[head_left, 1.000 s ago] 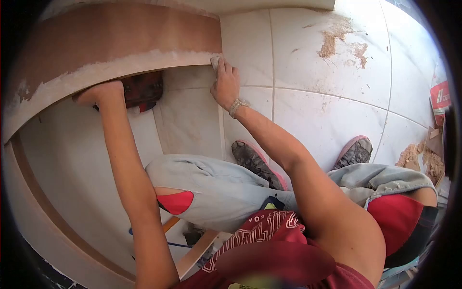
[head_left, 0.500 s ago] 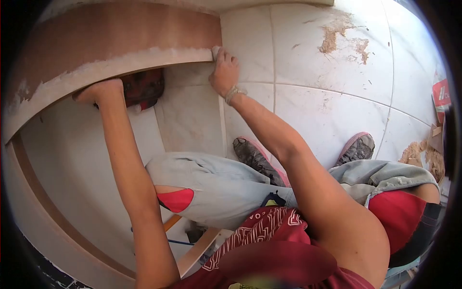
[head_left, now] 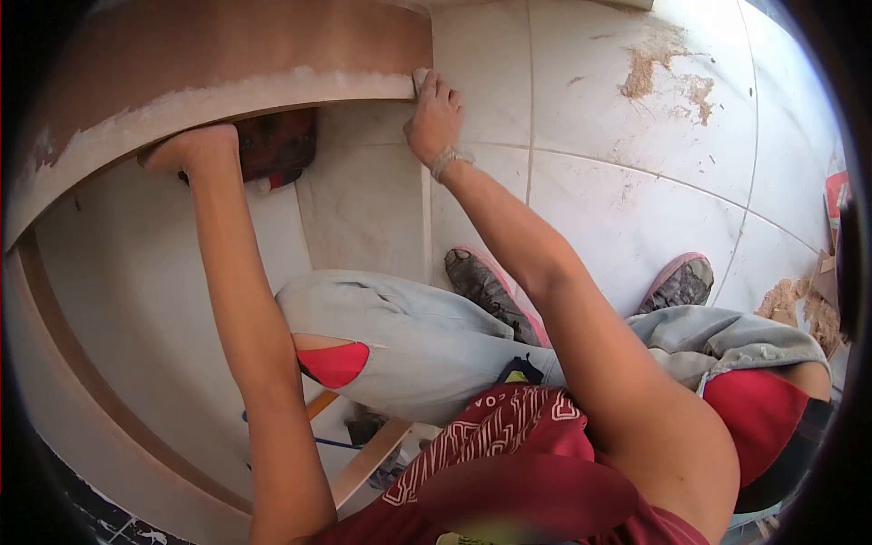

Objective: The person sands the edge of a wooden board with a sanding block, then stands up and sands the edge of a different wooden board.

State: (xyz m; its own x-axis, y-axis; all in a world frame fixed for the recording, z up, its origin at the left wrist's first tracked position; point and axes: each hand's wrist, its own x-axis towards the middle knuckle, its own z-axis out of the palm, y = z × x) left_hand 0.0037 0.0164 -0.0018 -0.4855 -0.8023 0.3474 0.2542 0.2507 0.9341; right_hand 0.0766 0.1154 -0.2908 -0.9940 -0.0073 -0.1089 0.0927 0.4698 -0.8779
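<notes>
- Right hand (head_left: 436, 123): at 12 o'clock. Upper arm enters from 4 o'clock, elbow bent near 3 o'clock, forearm slanting up and inward; fingertips point towards 12 o'clock. Beaded-looking bracelet (head_left: 451, 163) round the wrist.
- Grip, right: fingers closed on a small pale block (head_left: 421, 80), partly covered by them.
- Block location: at 12 o'clock, against the right-hand end of the curved panel (head_left: 245, 45), at its pale edge.
- Left hand (head_left: 193, 150): at 10 o'clock. Arm comes up from 7 o'clock, nearly straight; wrist bent, hand turned towards 9 o'clock beneath the panel's edge.
- Grip, left: fingers hidden by the panel; cannot tell whether clasped or loose.
- Panel: broad arc from 9 to 12 o'clock. Face reddish brown, smooth-looking; lower band whitish, chalky, with a ragged upper margin.
- Red-and-black object (head_left: 282, 145): between 10 and 11 o'clock, beside the left hand, partly under the panel; identity unclear.
- Floor tiles (head_left: 581, 209): pale, glossy, faintly veined, straight joints. Brown crumbly residue (head_left: 640, 74) between 1 and 2 o'clock; a second patch at 3 o'clock.
- Jeans (head_left: 409, 363): faded, creased, torn open over red cloth. Shoes (head_left: 686, 280): dark, scuffed, pink-rimmed.
</notes>
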